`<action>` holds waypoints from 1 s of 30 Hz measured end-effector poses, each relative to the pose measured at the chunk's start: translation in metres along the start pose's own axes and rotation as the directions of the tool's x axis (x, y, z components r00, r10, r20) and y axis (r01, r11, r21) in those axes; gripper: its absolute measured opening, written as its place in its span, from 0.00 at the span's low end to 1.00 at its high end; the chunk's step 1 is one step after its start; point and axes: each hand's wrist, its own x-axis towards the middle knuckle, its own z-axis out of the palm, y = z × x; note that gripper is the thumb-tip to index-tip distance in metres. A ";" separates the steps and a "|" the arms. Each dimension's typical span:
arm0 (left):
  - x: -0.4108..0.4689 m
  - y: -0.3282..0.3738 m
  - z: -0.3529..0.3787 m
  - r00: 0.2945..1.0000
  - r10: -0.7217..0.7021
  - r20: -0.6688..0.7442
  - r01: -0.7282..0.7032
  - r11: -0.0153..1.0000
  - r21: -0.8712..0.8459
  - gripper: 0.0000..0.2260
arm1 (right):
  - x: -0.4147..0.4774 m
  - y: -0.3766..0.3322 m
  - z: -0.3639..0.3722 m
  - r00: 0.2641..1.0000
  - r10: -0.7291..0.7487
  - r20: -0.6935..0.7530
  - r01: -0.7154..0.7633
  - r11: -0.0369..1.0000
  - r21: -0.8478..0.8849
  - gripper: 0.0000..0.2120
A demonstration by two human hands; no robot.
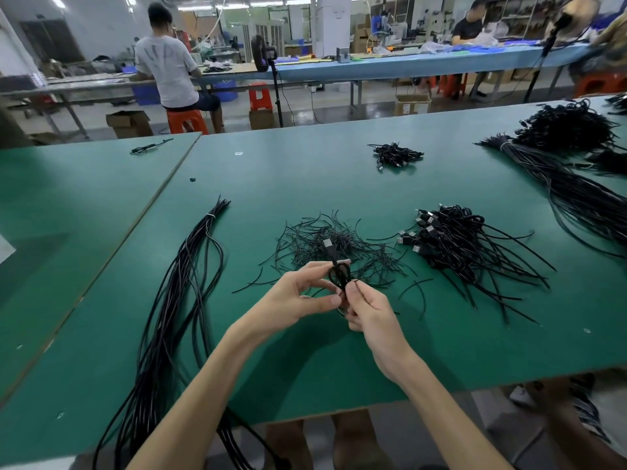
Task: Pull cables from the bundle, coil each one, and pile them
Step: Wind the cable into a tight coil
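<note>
L hand (298, 293) + R hand (369, 310) fingers pinch cable coil (339, 274) mid-frame; pile (451, 239) at right has many done, bundle (190, 273) at left thick, lots to go

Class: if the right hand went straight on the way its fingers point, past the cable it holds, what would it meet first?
Probably the heap of short black wires beyond the right hand and coiled cable, though height is unclear.
</note>
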 end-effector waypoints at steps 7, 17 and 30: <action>0.003 0.000 -0.004 0.982 -0.026 0.186 0.047 0.993 -0.110 0.28 | -0.001 -0.007 -0.005 0.990 0.067 0.126 -0.082 0.990 0.114 0.17; 0.003 0.006 -0.008 0.989 -0.033 0.143 -0.002 0.972 0.234 0.18 | -0.002 -0.005 -0.003 0.986 0.090 0.141 -0.090 0.996 -0.005 0.16; -0.006 0.016 -0.011 0.993 0.050 0.105 -0.104 0.789 0.605 0.05 | -0.004 -0.006 0.001 0.990 0.071 0.122 -0.058 0.992 -0.109 0.18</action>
